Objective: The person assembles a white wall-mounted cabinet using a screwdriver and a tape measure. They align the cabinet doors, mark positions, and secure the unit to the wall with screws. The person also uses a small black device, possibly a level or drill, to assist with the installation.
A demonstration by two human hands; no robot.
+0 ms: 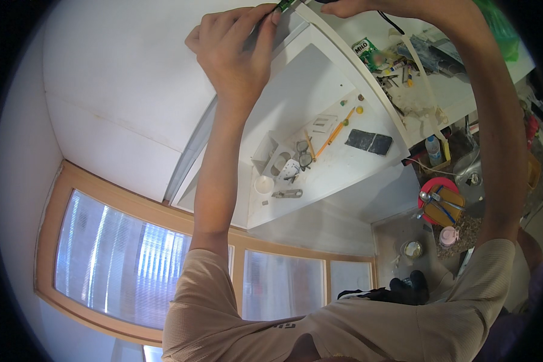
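My left hand (235,51) is raised to the upper edge of the view, its thumb and fingers pinched on a small green piece (283,5) that is cut off by the edge. That hand is close to the white frame edge (320,24) of a cabinet. Farther right, my right hand (347,7) is only partly in view at the top, with its fingers curled near a small dark thing that I cannot make out. A black cord (392,23) hangs just beside the right wrist.
Below my hands, a white shelf (332,181) holds a pencil (333,140), eyeglasses (304,155), a black folded pad (368,142), a utility knife (287,193) and a white round container (263,184). Right, a cluttered counter bears a green packet (364,51). Lower right stands a red basin (439,199).
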